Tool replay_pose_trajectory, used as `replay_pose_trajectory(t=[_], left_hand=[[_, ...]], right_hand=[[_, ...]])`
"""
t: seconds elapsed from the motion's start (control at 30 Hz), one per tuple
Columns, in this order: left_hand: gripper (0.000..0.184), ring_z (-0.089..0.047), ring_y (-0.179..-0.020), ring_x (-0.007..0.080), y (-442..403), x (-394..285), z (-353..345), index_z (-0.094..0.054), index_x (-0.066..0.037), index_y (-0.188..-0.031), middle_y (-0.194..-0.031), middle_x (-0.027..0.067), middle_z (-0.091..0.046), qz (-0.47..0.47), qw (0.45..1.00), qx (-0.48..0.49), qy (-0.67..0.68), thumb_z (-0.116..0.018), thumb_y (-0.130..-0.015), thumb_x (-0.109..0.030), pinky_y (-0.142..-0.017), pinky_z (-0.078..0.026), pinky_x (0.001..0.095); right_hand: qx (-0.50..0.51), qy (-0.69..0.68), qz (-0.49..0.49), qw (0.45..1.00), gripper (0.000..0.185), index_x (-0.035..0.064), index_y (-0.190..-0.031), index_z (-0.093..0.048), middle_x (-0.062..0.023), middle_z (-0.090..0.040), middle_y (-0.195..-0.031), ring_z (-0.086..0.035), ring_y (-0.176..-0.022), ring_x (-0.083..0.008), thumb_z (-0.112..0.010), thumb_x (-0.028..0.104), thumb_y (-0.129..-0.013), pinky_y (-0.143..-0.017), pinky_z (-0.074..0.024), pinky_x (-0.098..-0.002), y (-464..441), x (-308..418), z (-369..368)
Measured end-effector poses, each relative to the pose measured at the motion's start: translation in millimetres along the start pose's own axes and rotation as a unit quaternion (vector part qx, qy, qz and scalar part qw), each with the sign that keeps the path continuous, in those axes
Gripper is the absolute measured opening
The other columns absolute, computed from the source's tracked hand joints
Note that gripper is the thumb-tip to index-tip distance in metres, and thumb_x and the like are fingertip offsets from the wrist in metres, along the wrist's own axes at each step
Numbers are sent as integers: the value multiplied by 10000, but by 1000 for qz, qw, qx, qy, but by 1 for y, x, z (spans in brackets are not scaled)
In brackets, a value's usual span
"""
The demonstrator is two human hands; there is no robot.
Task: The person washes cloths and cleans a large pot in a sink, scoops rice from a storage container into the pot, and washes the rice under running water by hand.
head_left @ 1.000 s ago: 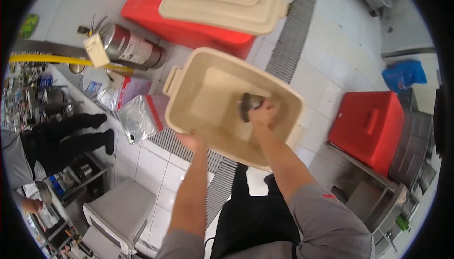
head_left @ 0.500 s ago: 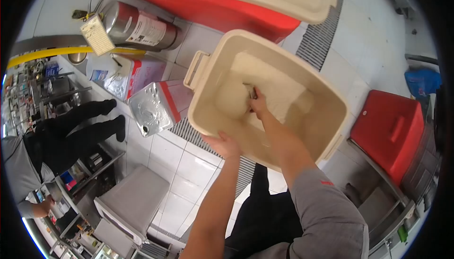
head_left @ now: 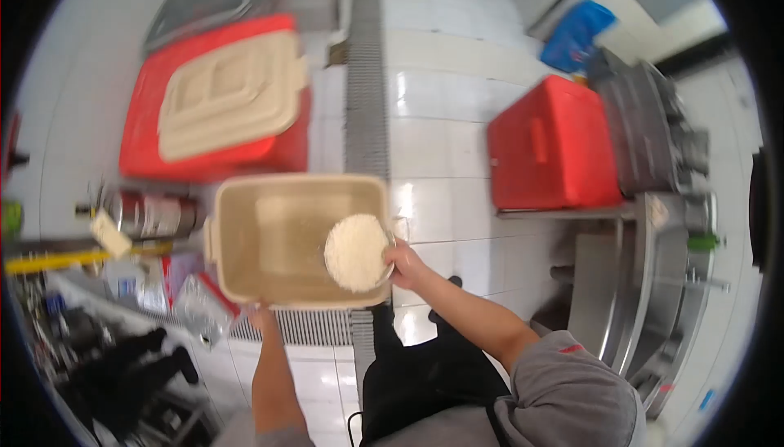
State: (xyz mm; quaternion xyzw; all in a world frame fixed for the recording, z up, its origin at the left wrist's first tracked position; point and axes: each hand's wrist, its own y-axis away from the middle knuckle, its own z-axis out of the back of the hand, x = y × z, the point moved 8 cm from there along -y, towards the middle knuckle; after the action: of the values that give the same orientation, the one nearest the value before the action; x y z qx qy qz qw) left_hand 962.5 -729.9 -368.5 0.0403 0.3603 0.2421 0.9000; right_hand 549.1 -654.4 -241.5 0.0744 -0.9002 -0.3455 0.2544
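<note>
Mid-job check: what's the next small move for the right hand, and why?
I'd probably ease the filled bowl up slightly, held level: the right hand grips it by one side, pale contents fill it, and it hangs over the tan bin, with the left hand at the near rim.

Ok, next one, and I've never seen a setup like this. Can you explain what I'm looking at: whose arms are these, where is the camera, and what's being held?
There's no machine here. The arms belong to a person wearing one camera on their head, looking forward and down, so every picture comes from there; the curved edges are the lens. The right hand holds a round container heaped with pale contents, over the right side of a beige bin. The left hand is at the bin's near edge; its grip is unclear. Beyond, a beige lid lies on a red box.
</note>
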Motion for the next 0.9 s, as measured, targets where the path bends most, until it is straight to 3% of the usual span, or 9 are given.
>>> replay_pose_trajectory(t=[0.17,0.3,0.4,0.47,0.53,0.6,0.7,0.83,0.9], left_hand=[[534,-429,-1078,348,75,-56,43,-477,51,-1101,-1129,237,-474,-9,987,75,-141,-573,-690,-276,-940,-311,377],[495,-476,-1026,328,99,-45,31,-516,28,-1067,-1090,224,-505,7,958,97,-271,-541,-681,-280,-895,-358,383],[473,-491,-1006,321,152,-106,7,-525,6,-1067,-1071,219,-517,-85,908,196,-361,-555,-667,-246,-871,-378,394],[462,-486,-1012,322,192,-144,0,-530,-12,-1069,-1076,215,-514,-83,899,223,-366,-561,-664,-233,-876,-372,395],[444,-473,-1022,315,202,-155,-10,-539,-31,-1063,-1061,205,-523,-76,904,239,-347,-571,-665,-227,-880,-363,402],[425,-459,-1029,307,210,-167,-20,-549,-42,-1047,-1046,194,-531,-95,901,232,-354,-574,-669,-233,-880,-355,409],[396,-443,-1024,299,215,-184,-22,-564,-46,-1010,-1023,175,-539,-149,887,194,-391,-567,-675,-256,-871,-345,417],[380,-437,-1015,301,187,-177,-23,-570,-47,-977,-1020,150,-536,-184,878,191,-399,-552,-672,-273,-869,-325,416],[389,-432,-1023,303,179,-171,-16,-568,-48,-982,-1032,144,-532,-189,876,190,-401,-552,-667,-275,-881,-313,417]], right_hand=[[-3,-124,156,980,597,-35,-1146,-394,-154,-494,-1102,-502,-1009,-274,-455,10,-554,-905,-387,-402,171,117,74],[-162,-159,280,933,545,-89,-1086,-431,-187,-515,-1063,-513,-988,-296,-431,46,-558,-895,-400,-417,333,202,186],[-272,-183,386,862,552,-74,-1102,-406,-164,-506,-1045,-523,-955,-282,-424,35,-560,-835,-444,-420,457,259,263],[-451,-97,410,787,557,-24,-1131,-402,-139,-486,-1053,-517,-916,-277,-423,10,-575,-805,-444,-442,549,291,303],[-545,41,523,654,597,76,-1160,-409,-114,-486,-1019,-499,-933,-263,-418,-21,-571,-797,-441,-417,622,330,305],[-718,411,453,333,615,163,-1167,-418,-123,-441,-1086,-434,-1031,-284,-440,-33,-585,-820,-422,-414,677,355,327],[-778,494,356,154,606,184,-1165,-423,-139,-348,-1207,-355,-1104,-330,-479,-37,-603,-874,-387,-411,700,366,322],[-734,613,291,-25,577,242,-1167,-420,-113,-278,-1285,-245,-1177,-389,-470,-24,-657,-942,-299,-444,720,387,357],[-758,620,189,-64,585,261,-1174,-416,-98,-290,-1286,-252,-1177,-381,-481,-5,-657,-923,-300,-450,730,391,360]])
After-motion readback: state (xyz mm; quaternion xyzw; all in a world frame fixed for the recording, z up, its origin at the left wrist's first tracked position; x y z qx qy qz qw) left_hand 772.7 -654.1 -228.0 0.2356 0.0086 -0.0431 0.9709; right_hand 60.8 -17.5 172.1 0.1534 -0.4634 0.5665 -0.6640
